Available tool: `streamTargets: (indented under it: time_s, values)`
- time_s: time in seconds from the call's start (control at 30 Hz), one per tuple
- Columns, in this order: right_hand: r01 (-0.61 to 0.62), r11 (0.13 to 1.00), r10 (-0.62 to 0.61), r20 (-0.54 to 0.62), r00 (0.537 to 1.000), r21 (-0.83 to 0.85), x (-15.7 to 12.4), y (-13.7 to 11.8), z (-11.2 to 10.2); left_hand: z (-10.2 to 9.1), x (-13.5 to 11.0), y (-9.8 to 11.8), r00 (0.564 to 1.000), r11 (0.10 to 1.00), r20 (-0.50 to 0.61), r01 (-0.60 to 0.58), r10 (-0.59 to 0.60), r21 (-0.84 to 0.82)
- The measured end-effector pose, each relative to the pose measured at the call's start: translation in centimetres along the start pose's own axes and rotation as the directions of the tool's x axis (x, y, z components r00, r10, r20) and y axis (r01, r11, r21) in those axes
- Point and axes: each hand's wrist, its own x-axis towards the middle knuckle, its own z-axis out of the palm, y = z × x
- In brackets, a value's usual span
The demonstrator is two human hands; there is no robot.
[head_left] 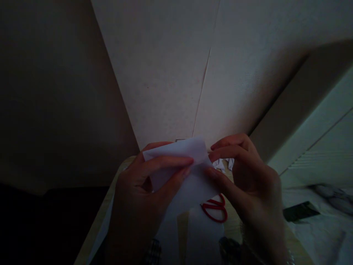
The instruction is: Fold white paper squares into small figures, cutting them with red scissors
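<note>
A piece of white paper (190, 187) is held up between both hands above a small wooden table. My left hand (149, 184) grips it from the left, thumb and index finger closing on its middle. On the right, my right hand (242, 176) pinches the paper's right edge between thumb and fingers. Below the paper lies a pair of scissors (215, 209); only the red handles show, the blades being hidden. More white paper (205, 232) lies on the table under my hands.
Crumpled paper scraps (220, 165) lie at the back of the wooden table (295, 246). A pale wall (165, 84) rises right behind it. To the right, a dark green flat item (301, 211) rests on a whitish cloth-like surface (322, 232). The scene is dim.
</note>
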Motion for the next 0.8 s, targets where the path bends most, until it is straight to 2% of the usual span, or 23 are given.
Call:
streamTargets:
  time_s: [0.3, 0.47, 0.63, 0.8]
  values:
    - [0.024, 1.0, -0.024, -0.005, 1.0, 0.007, 0.0, -0.4, 0.9, 0.0, 0.0, -0.3, 0.997, 0.996, 0.026, -0.078, 0.077, 0.047]
    - [0.086, 0.996, -0.086, -0.016, 0.996, -0.002, 0.3, 0.0, 0.9, 0.5, 0.0, 0.0, 0.998, 0.999, -0.024, -0.05, 0.051, 0.013]
    - [0.06, 0.998, -0.057, 0.09, 0.994, -0.034, 0.4, 0.1, 0.3, 0.6, 0.1, 0.2, 0.999, 0.999, -0.037, -0.016, 0.017, 0.033]
    - [0.066, 0.998, -0.065, 0.043, 0.997, -0.024, 0.3, 0.9, -0.5, 0.3, 0.1, -0.3, 0.998, 0.999, -0.057, 0.032, -0.031, 0.009]
